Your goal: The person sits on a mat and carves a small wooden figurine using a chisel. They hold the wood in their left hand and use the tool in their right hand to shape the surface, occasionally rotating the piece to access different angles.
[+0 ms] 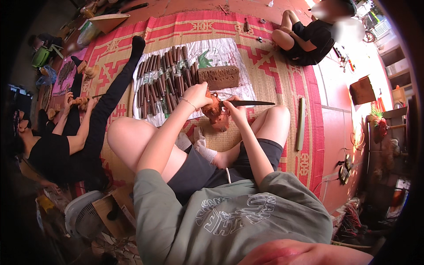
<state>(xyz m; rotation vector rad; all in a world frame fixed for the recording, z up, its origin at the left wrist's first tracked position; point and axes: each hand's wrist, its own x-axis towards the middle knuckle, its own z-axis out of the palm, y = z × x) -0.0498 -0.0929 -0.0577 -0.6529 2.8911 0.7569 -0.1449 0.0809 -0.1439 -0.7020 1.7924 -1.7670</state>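
Observation:
My left hand point(197, 95) is closed on the upper left side of a reddish-brown carved wooden figure point(217, 115), held above the mat between my knees. At the figure's right side my right hand point(237, 109) is closed round a long, dark, tapered tool point(254, 103). Its pointed end sticks out to the right; whether it is a file or a knife I cannot tell. The tool's other end is hidden at the figure. Just beyond my hands lies a brown rectangular block point(218, 77) on a white printed sheet point(245, 86).
Several wooden-handled carving tools point(161, 84) lie in rows on the sheet. A red and tan woven mat point(282, 84) spreads beneath me. A pale green strip point(300, 123) lies right. One person point(66, 145) works a wooden piece at left; another point(309, 39) sits far right.

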